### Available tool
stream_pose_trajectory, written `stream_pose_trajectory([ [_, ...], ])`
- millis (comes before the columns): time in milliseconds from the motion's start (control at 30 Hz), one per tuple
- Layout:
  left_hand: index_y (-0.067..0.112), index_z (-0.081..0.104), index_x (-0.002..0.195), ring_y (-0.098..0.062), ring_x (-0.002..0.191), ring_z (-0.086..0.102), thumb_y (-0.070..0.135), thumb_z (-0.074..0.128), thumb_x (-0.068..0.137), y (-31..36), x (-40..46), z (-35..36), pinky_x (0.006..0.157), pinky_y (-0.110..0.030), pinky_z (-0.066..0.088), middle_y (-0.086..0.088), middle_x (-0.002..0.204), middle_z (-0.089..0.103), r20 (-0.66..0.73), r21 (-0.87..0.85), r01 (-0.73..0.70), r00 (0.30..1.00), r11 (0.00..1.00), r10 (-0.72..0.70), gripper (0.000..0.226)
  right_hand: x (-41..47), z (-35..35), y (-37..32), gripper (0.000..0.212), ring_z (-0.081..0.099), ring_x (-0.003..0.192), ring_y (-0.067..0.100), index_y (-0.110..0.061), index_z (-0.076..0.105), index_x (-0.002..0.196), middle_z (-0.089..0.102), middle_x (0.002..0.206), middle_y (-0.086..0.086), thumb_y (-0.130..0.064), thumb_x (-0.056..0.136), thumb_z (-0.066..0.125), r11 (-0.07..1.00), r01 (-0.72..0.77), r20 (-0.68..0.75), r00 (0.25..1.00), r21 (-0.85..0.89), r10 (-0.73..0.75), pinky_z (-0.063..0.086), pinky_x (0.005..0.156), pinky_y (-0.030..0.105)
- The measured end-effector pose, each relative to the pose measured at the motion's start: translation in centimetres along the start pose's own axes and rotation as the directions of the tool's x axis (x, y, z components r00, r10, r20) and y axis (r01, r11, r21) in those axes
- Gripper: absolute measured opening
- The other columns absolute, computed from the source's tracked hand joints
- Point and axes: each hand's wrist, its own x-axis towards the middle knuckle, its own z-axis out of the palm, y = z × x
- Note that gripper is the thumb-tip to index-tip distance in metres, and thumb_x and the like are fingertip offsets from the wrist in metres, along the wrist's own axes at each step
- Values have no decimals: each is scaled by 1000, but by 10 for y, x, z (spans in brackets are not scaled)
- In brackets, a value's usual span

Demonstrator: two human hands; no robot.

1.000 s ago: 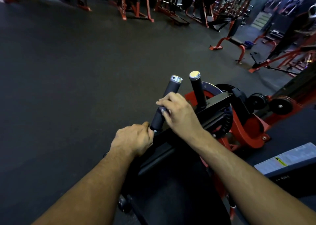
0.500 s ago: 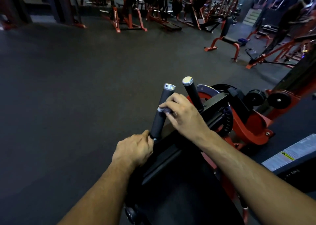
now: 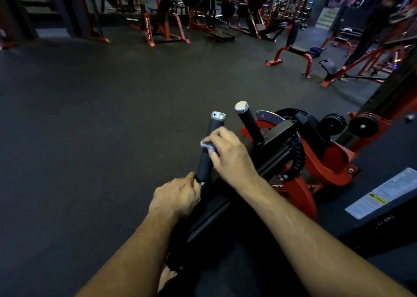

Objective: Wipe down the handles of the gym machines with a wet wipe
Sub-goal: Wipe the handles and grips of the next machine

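Two black padded handles with silver end caps stick up from a black and red gym machine (image 3: 325, 159). My right hand (image 3: 228, 154) curls round the middle of the left handle (image 3: 206, 159) and presses a small white wet wipe (image 3: 206, 145) against it. The right handle (image 3: 249, 123) stands free beside it, untouched. At the foot of the left handle, my left hand (image 3: 176, 197) grips the machine's black bar (image 3: 212, 213).
Dark rubber floor (image 3: 101, 127) spreads out to the left and ahead. Red and black machines line the back wall. A red bench (image 3: 293, 53) stands at the right, and a black panel with a warning label (image 3: 381, 195) sits close at the lower right.
My right hand has slid up the left handle with the wipe, from near its base to its middle. My left hand has stayed on the bar.
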Motion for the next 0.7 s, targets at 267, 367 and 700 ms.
stream_pose_trajectory([
  [267, 33, 49, 125, -27, 113, 63, 50, 24, 106, -3, 4, 0, 83, -39, 41, 1, 123, 66, 37, -26, -2, 999, 1000, 3, 35, -66, 29, -20, 19, 61, 91, 20, -9, 70, 101, 58, 101, -2, 2, 86, 68, 990, -84, 90, 993, 113, 74, 53, 85, 32],
  [367, 34, 47, 120, -27, 114, 62, 49, 23, 106, -5, 6, 2, 86, -41, 44, 1, 123, 66, 43, -40, -13, 999, 999, 15, 32, -50, 16, -15, 14, 63, 91, 18, -10, 71, 96, 61, 97, -1, 1, 87, 70, 976, -121, 8, 992, 183, 122, 53, 81, 37],
  [700, 31, 46, 114, -25, 103, 62, 43, 24, 107, -4, 3, 2, 80, -39, 41, 1, 115, 66, 13, -39, -19, 1000, 999, 20, 26, 5, 5, 0, 22, 64, 92, 10, -10, 73, 93, 62, 98, 1, 8, 84, 65, 927, -249, -309, 891, 280, 333, 55, 81, 33],
])
